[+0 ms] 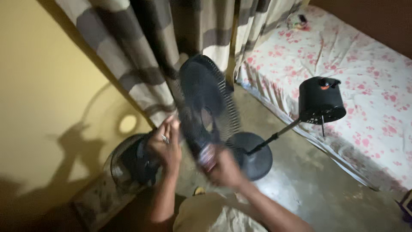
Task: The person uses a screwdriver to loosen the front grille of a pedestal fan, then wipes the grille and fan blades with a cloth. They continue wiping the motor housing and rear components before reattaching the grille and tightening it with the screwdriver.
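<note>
A dark fan grille stands upright in front of me, held between both hands. My left hand grips its left edge; a ring shows on one finger. My right hand grips the lower rim, blurred by motion. Behind my left hand a second wire grille with dark blades leans near the yellow wall. To the right lies the fan's stand: a round black base, a thin pole and the black motor housing resting against the mattress.
A mattress with a red-flowered white sheet fills the right side. Brown and cream checked curtains hang behind the grille. The yellow wall is on the left. The floor is bare concrete. My knee in light cloth is at the bottom.
</note>
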A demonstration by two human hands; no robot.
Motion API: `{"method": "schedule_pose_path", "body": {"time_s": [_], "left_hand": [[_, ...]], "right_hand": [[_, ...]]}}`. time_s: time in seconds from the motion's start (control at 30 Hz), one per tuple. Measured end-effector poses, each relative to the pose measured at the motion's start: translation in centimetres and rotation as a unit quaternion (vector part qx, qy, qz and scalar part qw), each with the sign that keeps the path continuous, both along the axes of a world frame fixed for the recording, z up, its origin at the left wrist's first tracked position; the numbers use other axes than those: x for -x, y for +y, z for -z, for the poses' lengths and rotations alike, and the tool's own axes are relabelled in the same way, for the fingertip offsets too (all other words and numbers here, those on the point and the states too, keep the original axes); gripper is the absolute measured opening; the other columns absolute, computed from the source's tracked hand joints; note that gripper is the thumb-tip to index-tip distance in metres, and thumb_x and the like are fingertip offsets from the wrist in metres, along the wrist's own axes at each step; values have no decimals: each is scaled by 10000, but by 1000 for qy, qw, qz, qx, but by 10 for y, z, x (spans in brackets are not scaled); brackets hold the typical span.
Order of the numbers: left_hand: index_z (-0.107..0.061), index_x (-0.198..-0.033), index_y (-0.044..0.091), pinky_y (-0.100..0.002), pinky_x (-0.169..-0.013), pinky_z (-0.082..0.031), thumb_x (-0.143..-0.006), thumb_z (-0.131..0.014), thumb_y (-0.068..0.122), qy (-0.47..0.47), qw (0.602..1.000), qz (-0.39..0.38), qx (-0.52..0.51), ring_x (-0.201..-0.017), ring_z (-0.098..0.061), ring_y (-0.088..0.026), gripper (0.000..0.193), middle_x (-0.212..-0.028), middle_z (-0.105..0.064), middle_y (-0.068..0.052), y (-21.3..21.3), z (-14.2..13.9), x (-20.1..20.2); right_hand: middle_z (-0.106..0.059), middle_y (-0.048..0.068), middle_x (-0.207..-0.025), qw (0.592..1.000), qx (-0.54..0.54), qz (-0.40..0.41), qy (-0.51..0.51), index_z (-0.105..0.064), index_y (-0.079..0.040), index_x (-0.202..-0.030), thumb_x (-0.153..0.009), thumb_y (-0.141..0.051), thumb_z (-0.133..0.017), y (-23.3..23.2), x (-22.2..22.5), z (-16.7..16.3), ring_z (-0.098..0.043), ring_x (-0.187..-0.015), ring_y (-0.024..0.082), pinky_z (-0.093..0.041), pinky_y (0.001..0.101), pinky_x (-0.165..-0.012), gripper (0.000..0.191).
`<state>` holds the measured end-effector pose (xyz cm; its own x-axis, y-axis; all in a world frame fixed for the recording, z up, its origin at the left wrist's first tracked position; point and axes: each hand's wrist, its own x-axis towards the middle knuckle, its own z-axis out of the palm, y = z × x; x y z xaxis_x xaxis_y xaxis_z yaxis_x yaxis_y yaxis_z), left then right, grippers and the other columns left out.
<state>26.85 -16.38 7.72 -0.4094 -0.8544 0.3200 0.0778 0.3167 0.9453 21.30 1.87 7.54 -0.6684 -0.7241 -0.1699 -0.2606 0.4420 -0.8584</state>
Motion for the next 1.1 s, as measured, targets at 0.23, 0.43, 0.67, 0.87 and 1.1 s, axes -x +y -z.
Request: {"method": "schedule_pose_path", "body": {"time_s": [0.23,0.43,0.67,0.87,1.1], "left_hand": [[-535,-857,23,-343,-496,-268,-1060,-577,574,-113,974,-67,-183,-546,-355,-106,589,-698,-464,-21,-85,137,-4],[-504,-759,13,-420,-532,-323,-1070,-528,592,-152,926,6,-345,-530,-397,-193,658,-692,-476,-126,-97,159,-34],[-508,-1015,-1,-456,-640,-447,-969,-619,347,318,795,192,-480,-724,-526,-302,368,-948,-517,-239,-101,78,-66],[-511,-1235,-14,-486,-733,-553,-883,-696,136,451,662,424,-422,-891,-636,-396,425,-1167,-553,-335,-81,2,-79],[-542,-1379,-6,-486,-838,-648,-785,-781,-34,378,756,447,-293,-1009,-740,-439,641,-1308,-620,-375,-57,-36,-68]], "right_hand": [[-718,52,-877,743,437,206,-463,-670,-53,-1057,-641,68,-796,90,73,-40,-717,-760,210,-603,399,-677,451],[-702,56,-925,642,633,170,-397,-655,-41,-1107,-713,41,-774,143,84,-36,-689,-800,211,-574,386,-693,419],[-683,59,-982,715,538,305,-325,-639,-27,-1164,-797,9,-748,175,117,26,-655,-848,211,-540,370,-712,385],[-667,63,-1031,798,405,346,-283,-624,-16,-1214,-869,-18,-727,171,137,82,-626,-888,212,-511,357,-729,360],[-654,98,-1086,889,275,331,-155,-621,36,-1262,-935,-33,-719,152,131,52,-584,-924,239,-463,364,-753,348]]}}
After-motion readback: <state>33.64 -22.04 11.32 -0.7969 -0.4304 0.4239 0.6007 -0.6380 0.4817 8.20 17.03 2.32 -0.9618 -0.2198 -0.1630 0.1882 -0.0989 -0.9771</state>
